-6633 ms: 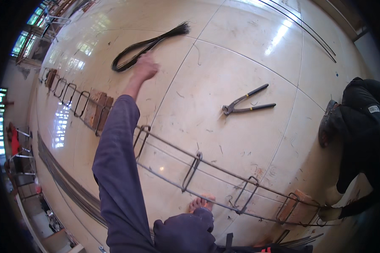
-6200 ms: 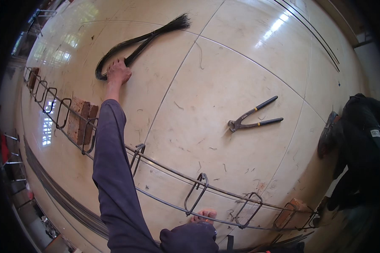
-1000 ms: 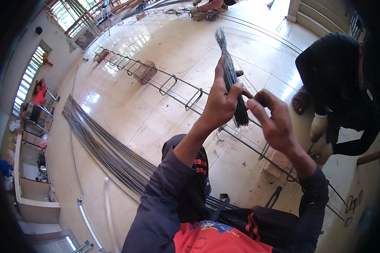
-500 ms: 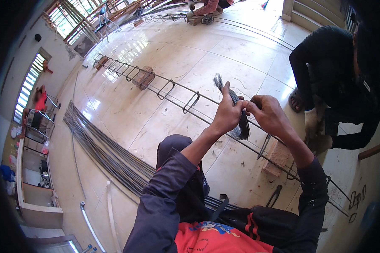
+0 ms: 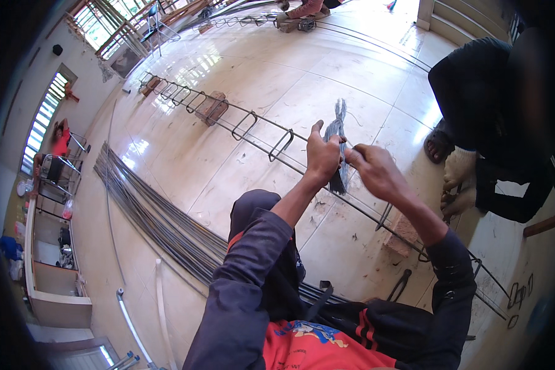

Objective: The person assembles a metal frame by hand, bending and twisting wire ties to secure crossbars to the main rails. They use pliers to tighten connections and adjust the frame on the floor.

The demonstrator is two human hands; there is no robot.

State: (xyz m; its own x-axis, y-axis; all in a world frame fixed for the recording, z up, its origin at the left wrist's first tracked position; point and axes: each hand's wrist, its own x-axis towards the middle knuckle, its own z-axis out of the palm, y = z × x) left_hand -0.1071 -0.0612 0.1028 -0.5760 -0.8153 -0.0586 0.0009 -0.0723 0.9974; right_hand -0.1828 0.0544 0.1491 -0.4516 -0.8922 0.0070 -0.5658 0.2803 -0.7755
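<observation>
My left hand [image 5: 322,159] is closed round a bundle of thin grey tie wire [image 5: 337,128], its frayed end sticking up above the fingers and the rest hanging below. Close against the bundle's right side, my right hand [image 5: 378,171] has its thumb and fingers pinched together; any strand between them is too fine to make out. Just beneath both hands runs a long rebar frame [image 5: 270,122] of rods with rectangular stirrups [image 5: 282,145]. A pair of pincers [image 5: 402,285] lies on the floor near my right forearm.
Bricks [image 5: 212,108] prop up the frame. Loose steel rods [image 5: 160,209] lie at left, with loose stirrups [image 5: 520,295] at far right. A co-worker in black [image 5: 475,111] crouches at right; another person's arm [image 5: 308,8] is at a second frame at the back.
Both hands have shifted slightly left, and the wire bundle now stands more upright. My right hand has moved a little lower beside it. The co-worker at right has leaned slightly.
</observation>
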